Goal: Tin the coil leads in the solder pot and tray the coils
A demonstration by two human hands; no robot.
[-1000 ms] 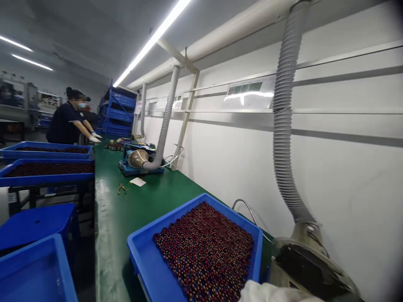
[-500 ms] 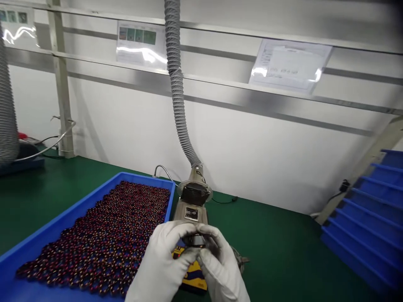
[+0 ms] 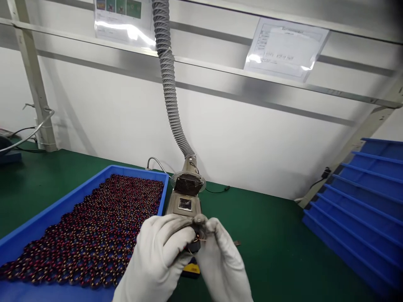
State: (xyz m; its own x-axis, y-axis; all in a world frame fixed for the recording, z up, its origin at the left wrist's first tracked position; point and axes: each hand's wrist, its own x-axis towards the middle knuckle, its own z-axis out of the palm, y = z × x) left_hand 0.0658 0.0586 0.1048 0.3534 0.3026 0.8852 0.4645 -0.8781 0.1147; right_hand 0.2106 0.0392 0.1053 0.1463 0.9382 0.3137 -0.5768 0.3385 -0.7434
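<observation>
Both my hands wear white gloves and meet low in the middle of the view. My left hand and my right hand are closed together on a small dark ring-shaped coil with thin wire leads, held in front of a beige solder pot. A grey ribbed extraction hose drops from above onto a round grille behind the pot. To the left lies a blue tray packed with several dark red wound coils.
The bench top is green. Stacked blue trays stand at the right. A white wall with metal rails and laminated sheets runs behind. A steel post and cables stand at the far left. A yellow-labelled object lies under my hands.
The view swung right from the long bench and co-workers to the solder pot. My gloved hands came up together, holding the coil, and have shifted slightly lower and closer.
</observation>
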